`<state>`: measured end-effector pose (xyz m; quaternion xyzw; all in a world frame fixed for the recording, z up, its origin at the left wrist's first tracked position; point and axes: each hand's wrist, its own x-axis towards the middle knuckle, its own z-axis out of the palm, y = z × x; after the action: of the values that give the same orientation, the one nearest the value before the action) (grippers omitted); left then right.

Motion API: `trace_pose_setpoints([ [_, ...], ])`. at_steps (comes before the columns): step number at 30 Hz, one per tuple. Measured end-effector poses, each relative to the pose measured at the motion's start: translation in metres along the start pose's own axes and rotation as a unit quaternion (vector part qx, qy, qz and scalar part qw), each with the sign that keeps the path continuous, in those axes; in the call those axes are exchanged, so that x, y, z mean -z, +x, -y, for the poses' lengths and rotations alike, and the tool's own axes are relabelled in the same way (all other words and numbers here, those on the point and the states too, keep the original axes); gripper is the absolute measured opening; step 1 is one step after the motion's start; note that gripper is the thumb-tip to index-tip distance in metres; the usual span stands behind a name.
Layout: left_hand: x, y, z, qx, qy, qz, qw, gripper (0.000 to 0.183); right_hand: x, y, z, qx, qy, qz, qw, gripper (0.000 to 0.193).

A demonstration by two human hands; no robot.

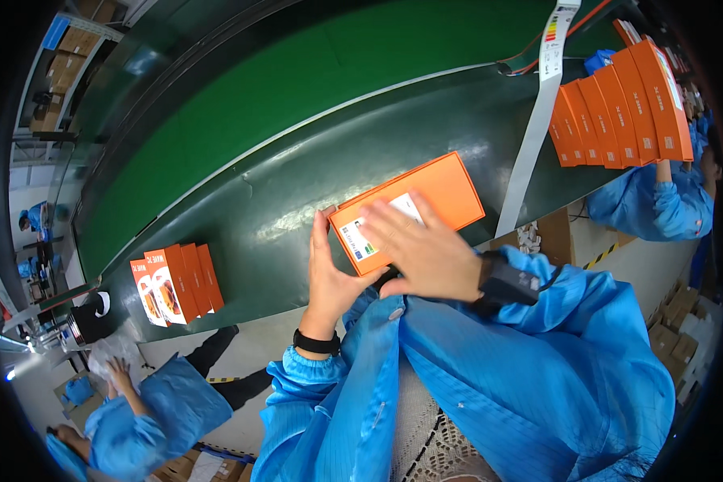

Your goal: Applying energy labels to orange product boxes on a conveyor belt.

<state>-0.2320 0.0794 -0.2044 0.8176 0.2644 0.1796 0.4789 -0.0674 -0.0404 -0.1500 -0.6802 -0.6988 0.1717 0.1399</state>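
Note:
An orange cardboard box lies at a slant on the dark green worktop in front of me. On its upper face is a white label with small coloured marks. My left hand grips the box's left end, thumb along the near edge and fingers at the far corner. Flat across the label rests my right hand, its fingers stretched out and covering the label's middle. Black bands circle both wrists.
Several orange boxes stand at the left on the worktop. More orange boxes are lined up at the far right. A strip of labels hangs across the right side. Co-workers in blue sit at left and right. Beyond lies a green conveyor belt.

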Motion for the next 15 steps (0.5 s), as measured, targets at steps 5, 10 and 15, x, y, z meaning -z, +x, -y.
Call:
trace_pose_setpoints([
  [5,-0.001,0.007,-0.004,-0.003,-0.043,0.024,0.999,0.137,0.039,-0.023,-0.055,-0.043,-0.109,-0.06,0.991,0.08],
  [10,0.024,0.028,-0.045,-0.067,-0.159,0.014,0.985,0.157,0.068,-0.063,-0.067,0.036,0.024,-0.243,0.969,0.067],
  [15,0.013,0.08,-0.109,-0.107,-0.19,-0.011,0.976,0.108,0.095,-0.13,-0.121,-0.233,-0.033,-0.578,0.781,0.092],
])
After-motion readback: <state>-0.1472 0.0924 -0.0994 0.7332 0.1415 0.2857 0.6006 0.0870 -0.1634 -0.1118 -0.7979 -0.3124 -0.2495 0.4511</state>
